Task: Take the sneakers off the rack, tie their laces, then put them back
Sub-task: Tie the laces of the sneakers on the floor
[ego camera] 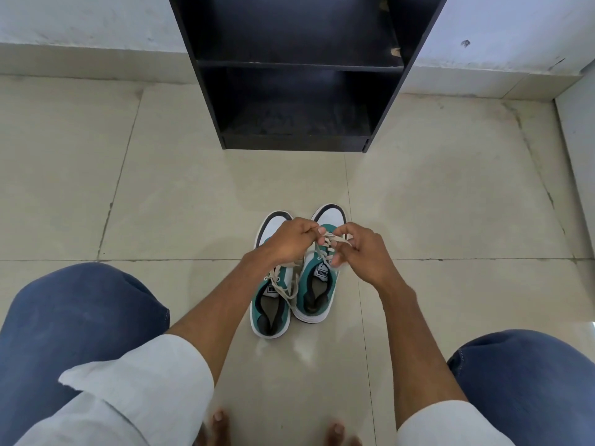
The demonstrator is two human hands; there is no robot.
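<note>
Two green and white sneakers stand side by side on the floor tiles, toes toward the rack. The left sneaker (272,307) has loose white laces lying across its opening. Over the right sneaker (317,294) my left hand (291,241) and my right hand (360,252) both pinch its white laces (328,241), which are pulled up and crossed between my fingers. The black shoe rack (299,69) stands against the wall behind the shoes, with both visible shelves bare.
I squat on beige floor tiles (450,204), with my knees in blue jeans at lower left (74,317) and lower right (528,375). My bare toes (219,420) show at the bottom edge. A white wall and skirting run behind the rack.
</note>
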